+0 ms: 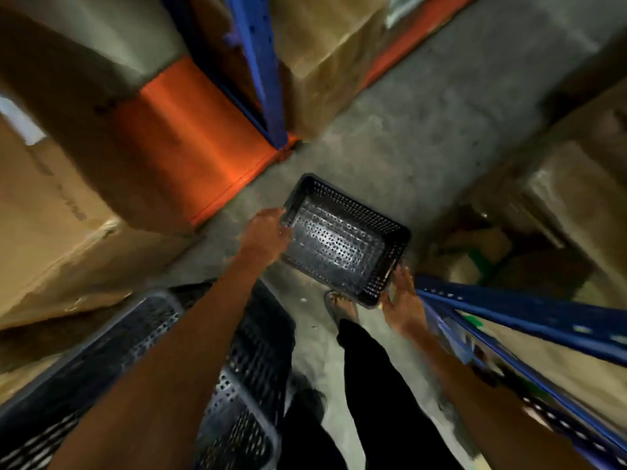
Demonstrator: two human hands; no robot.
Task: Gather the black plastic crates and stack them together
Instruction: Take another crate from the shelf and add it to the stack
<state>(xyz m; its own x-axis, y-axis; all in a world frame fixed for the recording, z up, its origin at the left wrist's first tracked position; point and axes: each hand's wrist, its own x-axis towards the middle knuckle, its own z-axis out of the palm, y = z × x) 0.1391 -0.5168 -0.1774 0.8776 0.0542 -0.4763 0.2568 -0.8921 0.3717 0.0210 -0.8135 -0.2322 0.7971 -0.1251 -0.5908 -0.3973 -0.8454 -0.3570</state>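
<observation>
A narrow strip of bare concrete floor [424, 137] runs between the racks — the only open passage. Cardboard boxes [51, 212] and an orange rack beam [203, 157] wall the left; blue rack struts [529, 317] jut in on the right, while a large black crate [244, 385] crowds the near-left floor.

crate [342, 240]: black, perforated | beam [200, 144]: orange | rack post [261, 66]: blue | floor [441, 130]: grey | boxes [51, 212]: brown

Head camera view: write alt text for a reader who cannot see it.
A person's left hand and right hand hold an empty black perforated crate by opposite rims above a concrete floor. More black crates sit at lower left; cardboard boxes and blue and orange shelving line the narrow aisle.
</observation>
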